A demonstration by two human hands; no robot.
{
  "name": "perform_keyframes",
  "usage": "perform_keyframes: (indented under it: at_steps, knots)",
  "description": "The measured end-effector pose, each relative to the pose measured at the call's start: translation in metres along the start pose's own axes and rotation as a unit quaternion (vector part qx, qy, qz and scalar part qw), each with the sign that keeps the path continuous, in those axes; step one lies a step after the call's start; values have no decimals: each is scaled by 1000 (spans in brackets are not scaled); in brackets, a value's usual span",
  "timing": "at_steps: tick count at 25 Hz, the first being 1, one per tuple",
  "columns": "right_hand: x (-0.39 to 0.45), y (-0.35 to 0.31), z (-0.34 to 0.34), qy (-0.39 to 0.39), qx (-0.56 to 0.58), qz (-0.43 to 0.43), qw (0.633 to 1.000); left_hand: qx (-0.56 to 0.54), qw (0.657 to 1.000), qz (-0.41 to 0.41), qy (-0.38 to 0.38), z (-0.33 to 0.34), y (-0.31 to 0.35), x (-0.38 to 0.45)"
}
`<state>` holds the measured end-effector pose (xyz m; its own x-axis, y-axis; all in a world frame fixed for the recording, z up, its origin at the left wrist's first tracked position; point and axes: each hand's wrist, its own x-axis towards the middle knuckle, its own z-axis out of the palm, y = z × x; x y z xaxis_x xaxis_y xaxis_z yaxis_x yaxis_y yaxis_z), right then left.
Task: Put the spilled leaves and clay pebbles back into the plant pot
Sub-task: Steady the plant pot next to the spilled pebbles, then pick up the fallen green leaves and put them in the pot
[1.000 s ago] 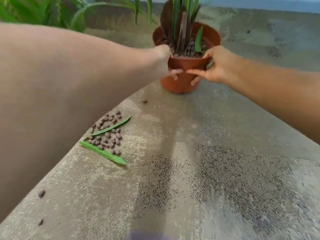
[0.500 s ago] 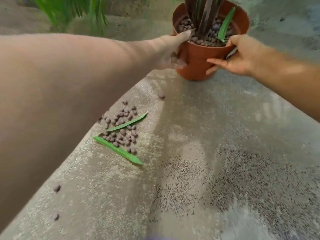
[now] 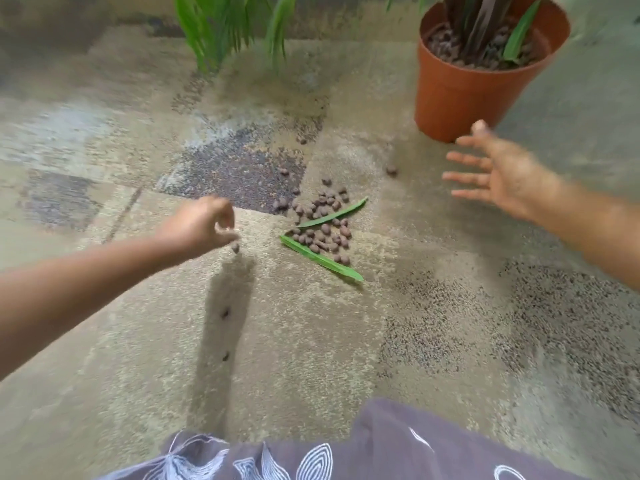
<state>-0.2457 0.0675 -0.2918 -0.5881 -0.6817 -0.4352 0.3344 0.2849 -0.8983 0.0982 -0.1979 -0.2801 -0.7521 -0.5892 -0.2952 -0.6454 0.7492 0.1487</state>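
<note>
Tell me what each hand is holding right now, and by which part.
Right hand: nothing; its fingers are spread open. Left hand: fingers curled just above a pebble; whether they grip it cannot be told.

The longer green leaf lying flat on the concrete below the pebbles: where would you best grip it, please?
Probably pinch the long green leaf at its lower right tip, coming from above: it lies flat and thin, and that end points away from the brown clay pebbles, so fingers meet bare concrete floor.

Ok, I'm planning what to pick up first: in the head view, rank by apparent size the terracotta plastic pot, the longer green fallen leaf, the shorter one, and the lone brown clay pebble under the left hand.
1. Terracotta plastic pot
2. Longer green fallen leaf
3. Shorter green fallen leaf
4. Lone brown clay pebble
</note>
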Motion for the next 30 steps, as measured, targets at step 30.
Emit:
perform_keyframes:
  at_steps: [30]
  knots:
    - [-166, 146, 259, -315, -620, -229, 681, -61, 992, -109, -7, 28, 2, -2]
